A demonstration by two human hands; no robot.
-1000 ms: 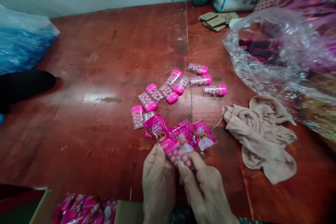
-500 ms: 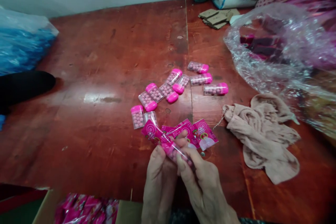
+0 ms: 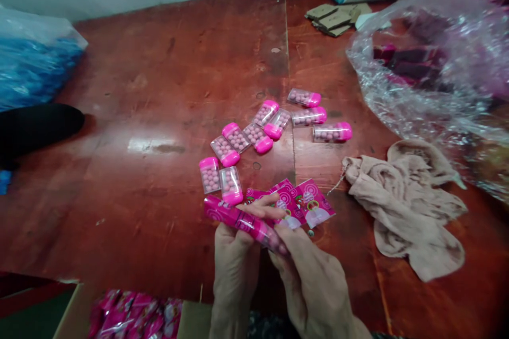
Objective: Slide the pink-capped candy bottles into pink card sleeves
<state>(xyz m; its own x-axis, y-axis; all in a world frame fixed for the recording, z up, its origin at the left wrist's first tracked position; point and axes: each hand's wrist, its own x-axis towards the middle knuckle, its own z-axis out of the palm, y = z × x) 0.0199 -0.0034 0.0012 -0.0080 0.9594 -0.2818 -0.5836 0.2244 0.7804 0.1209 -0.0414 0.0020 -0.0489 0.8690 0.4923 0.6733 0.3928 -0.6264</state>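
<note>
Left hand: partly closed, gripping the held container toward its sleeve end, with fingers stretched past the far side.
Right hand: curled in, pinching the right end.
Held container: between both hands at the near middle, above the table, tilted down to the right; filled with pink balls.
Pink sleeve: over the left end of that container, reaching out beyond the left hand.
Flat printed sleeves: overlapping on the table, just beyond the hands.
Loose containers: ten, pink-capped, lying in a scattered line from just left of the sleeves toward far right.
Beige cloth: crumpled, to the right.
Clear plastic bag: at far right, dark and pink pieces inside.
Cardboard pieces: stacked loosely at the far side.
Open box: near left, holding pink packets.
</note>
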